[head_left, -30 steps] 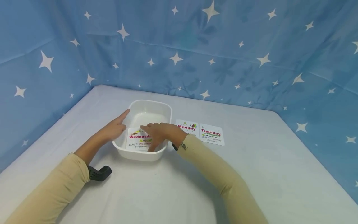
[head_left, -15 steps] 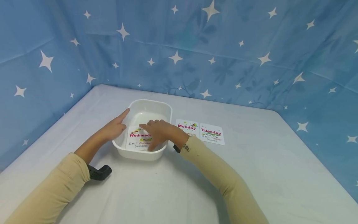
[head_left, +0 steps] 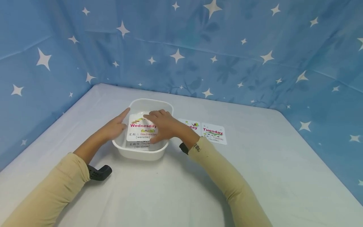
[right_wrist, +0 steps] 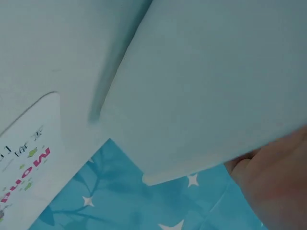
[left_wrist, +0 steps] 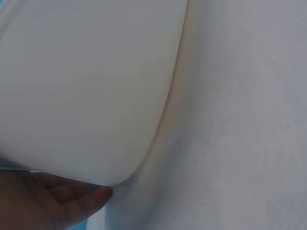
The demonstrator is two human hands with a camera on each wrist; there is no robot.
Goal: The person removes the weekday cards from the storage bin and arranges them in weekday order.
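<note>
My right hand [head_left: 165, 124] grips the right side of a white Wednesday card [head_left: 139, 132], with the thumb by its lower edge and the fingers by its upper edge. The card is raised above a Thursday card [head_left: 136, 145], whose lower part shows in the white plastic basin [head_left: 141, 155]. On the basin's left side, my left hand [head_left: 113, 127] rests against the outer wall, index finger straight along the rim. In the left wrist view, the fingertips [left_wrist: 103, 194] touch the basin's wall. The right wrist view shows part of the right hand [right_wrist: 273, 182] beyond the basin wall.
To the basin's right, a Monday card [head_left: 194, 124] and a Tuesday card [head_left: 214, 134] lie side by side on the white-covered table [head_left: 255, 157]. My right forearm partly covers the Monday card. Behind the table hangs a blue star-patterned curtain [head_left: 227, 72].
My right hand has lifted the Wednesday card up and away from the basin floor, uncovering part of the Thursday card beneath. The left hand has stayed at the basin's side.
</note>
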